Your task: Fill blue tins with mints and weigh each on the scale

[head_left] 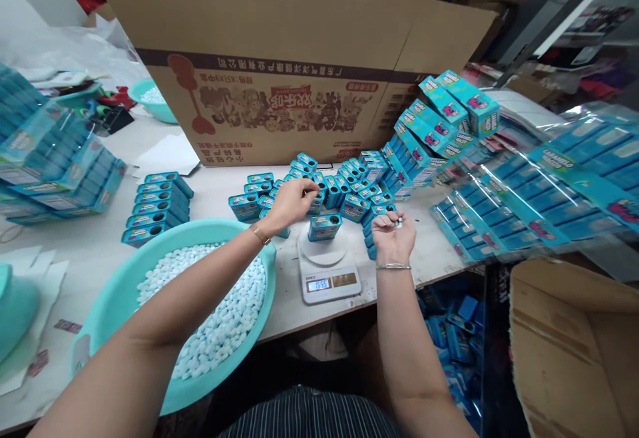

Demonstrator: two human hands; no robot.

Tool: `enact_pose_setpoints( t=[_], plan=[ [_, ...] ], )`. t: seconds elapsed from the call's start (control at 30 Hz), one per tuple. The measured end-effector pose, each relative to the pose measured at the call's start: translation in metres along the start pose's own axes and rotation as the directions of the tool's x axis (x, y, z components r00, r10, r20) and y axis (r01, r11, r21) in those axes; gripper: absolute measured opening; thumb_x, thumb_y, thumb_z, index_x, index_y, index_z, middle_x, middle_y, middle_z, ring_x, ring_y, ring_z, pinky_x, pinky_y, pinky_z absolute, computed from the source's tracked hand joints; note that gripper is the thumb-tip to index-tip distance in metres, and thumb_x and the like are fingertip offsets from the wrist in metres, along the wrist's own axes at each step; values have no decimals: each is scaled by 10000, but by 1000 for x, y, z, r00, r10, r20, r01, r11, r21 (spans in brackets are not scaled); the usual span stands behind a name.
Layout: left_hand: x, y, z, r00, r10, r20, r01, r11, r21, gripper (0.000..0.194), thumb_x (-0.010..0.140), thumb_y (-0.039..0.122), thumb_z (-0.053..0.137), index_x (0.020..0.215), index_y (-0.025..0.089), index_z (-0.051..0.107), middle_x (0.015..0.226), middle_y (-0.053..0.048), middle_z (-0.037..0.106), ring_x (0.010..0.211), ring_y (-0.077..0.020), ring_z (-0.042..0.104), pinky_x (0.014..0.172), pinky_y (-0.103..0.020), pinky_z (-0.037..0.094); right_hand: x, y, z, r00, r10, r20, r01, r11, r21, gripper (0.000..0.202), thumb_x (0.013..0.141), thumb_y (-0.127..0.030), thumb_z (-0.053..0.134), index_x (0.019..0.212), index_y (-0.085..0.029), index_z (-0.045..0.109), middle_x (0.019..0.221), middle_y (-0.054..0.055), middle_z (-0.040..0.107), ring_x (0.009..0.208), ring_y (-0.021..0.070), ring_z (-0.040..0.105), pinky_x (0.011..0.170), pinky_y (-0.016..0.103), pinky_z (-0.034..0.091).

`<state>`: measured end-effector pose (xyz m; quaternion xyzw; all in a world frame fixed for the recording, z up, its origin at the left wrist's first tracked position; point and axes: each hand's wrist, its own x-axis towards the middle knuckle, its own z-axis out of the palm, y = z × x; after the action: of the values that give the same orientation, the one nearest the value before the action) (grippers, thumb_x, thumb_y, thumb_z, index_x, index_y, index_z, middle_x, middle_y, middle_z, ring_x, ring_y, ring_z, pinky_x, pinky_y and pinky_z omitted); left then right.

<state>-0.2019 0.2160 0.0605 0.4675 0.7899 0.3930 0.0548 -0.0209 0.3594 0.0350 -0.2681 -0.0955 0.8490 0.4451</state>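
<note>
My left hand (pixel 295 204) is over the small blue tins, its thumb and fingers pinched together; what they hold, if anything, is hidden. Just below it, a blue tin (pixel 324 227) stands on the round plate of a white kitchen scale (pixel 330 285), whose display seems to read 165.5. To the right, my right hand (pixel 394 237) is turned palm up with its fingers curled round a few small white candies (pixel 399 223). A turquoise basin (pixel 267 291) full of pale candies (pixel 219 331) lies under my left forearm.
Open blue tins (pixel 244 208) crowd the table behind the scale. A row of tins (pixel 157 208) stands left. A large cardboard box (pixel 299 32) blocks the back. Wrapped packs (pixel 539 192) and stacked cartons (pixel 444 118) are at right. An open carton (pixel 574 345) sits below.
</note>
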Motion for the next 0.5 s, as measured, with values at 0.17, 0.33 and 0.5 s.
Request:
enact_pose_setpoints(
  t=[0.17,0.33,0.5],
  plan=[
    [-20,-1,10,998,21,54,-21,1000,0,166,822,204,571,908,193,713,901,-30,731,805,-181,649,755,-298,504,-4,-1,-7,1000,8,-13,-8,1000,-11,267,913,-181,346,648,-205,360,491,-92,366,352,46,347,375,164,317],
    [-34,-2,4,998,46,-52,-51,995,-91,157,840,257,586,929,193,698,878,-26,707,792,-166,631,750,-293,506,-7,-5,-11,994,-29,-106,26,999,-24,275,920,-172,320,652,-196,378,518,-72,428,360,38,358,384,155,347],
    [-39,-5,-1,991,84,-102,-89,995,-46,212,868,314,579,990,169,674,912,-54,668,881,-196,618,817,-334,501,-7,-4,-17,991,-43,-123,36,998,-57,265,918,-186,326,663,-199,394,548,-53,471,421,61,441,423,172,410]
  ],
)
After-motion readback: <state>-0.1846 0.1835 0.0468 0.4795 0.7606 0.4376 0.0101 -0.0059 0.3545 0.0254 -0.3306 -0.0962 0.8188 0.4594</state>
